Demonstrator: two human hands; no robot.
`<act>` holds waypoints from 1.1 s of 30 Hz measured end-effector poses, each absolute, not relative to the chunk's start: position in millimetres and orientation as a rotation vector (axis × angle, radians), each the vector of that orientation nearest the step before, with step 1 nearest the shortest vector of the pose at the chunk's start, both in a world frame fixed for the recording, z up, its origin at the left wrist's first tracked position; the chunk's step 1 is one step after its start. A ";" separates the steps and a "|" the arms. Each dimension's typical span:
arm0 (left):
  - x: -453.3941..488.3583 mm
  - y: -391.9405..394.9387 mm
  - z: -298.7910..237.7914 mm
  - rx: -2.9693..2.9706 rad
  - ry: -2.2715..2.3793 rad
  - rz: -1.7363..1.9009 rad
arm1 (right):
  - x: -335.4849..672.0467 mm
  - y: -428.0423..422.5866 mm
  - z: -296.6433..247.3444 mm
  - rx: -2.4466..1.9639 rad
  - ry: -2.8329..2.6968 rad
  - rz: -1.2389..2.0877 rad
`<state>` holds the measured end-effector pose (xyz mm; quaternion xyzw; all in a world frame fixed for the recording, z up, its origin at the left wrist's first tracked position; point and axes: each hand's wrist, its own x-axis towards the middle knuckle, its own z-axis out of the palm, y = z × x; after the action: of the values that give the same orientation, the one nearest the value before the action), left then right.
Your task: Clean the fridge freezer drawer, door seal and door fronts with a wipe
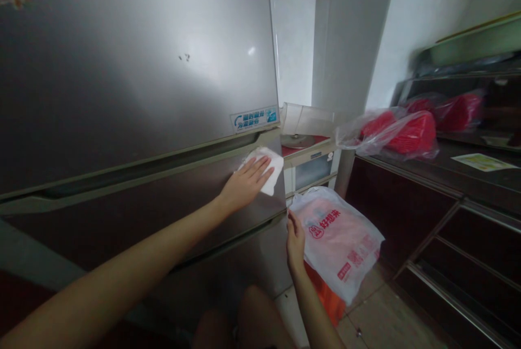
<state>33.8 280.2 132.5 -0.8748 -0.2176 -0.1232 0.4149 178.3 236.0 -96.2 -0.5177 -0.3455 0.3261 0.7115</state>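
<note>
My left hand (247, 179) presses a folded white tissue (273, 171) flat against the middle drawer of a grey refrigerator (134, 202), near its right end and just below the recessed handle. Its fingers lie stretched over the tissue. Lower and to the right, my right hand (296, 240) is at the refrigerator's right edge, fingers curled against it near the gap under that drawer. Directly beside this hand hangs a white plastic bag (337, 240) with red print. An orange-red thing (325, 294), partly hidden, shows beneath the bag.
A blue and white sticker (254, 119) is on the upper door. Behind the bag stands a light-coloured appliance (311, 170) with a round metal lid (298, 141) on top. Red items in clear plastic (411, 132) and a printed sheet (484, 162) lie on the dark cabinet (386, 205) at right.
</note>
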 end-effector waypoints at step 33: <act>-4.3 270.5 190.1 -2.108 -0.515 -0.340 | 176.6 235.6 -115.7 -1.193 -0.775 0.733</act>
<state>-4.3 270.5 190.1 -0.8545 -0.2088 -0.1377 0.4553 176.6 235.6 -115.7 -0.5348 -0.3473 0.3286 0.6968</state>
